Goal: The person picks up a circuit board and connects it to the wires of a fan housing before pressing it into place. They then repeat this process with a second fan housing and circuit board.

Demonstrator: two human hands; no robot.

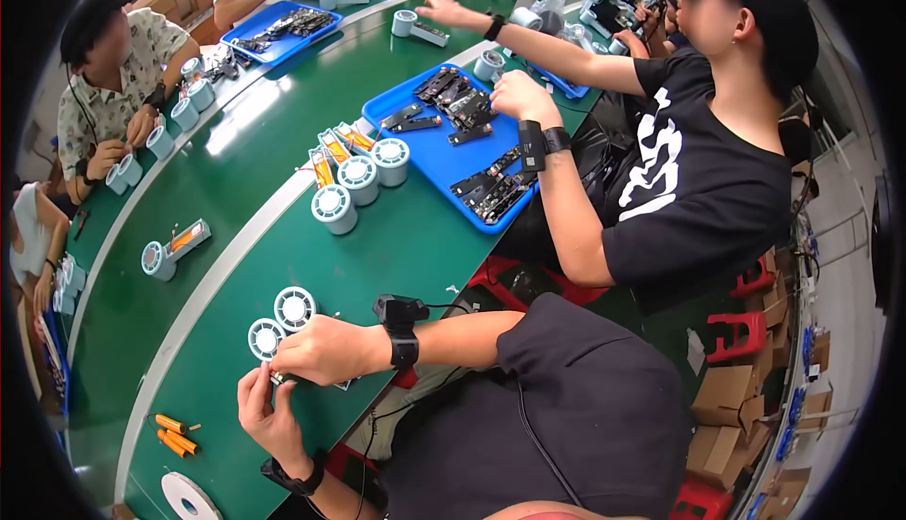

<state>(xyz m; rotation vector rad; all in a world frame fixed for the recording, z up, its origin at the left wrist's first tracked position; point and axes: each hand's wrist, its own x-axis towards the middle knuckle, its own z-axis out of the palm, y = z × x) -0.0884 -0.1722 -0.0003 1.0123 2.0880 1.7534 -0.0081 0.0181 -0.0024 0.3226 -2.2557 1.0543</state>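
My left hand [269,414] and my right hand [326,350] meet over the near part of the green table. Fingertips of both are pinched together on a small pale piece [277,378], mostly hidden by the fingers, so its kind is unclear. Just beyond my right hand stand two pale-blue handheld fans, one fan [295,309] slightly farther off and the other fan [267,339] close to my fingers. Each wrist wears a black band, and the right one carries a small black device [400,310].
Orange battery cells [176,435] and a white tape roll [190,497] lie to the left. Three fans [359,178] with orange cells in opened handles stand ahead, beside a blue tray [406,95] of black parts. A co-worker [698,152] reaches across at right. One fan [159,260] lies beyond the grey rail.
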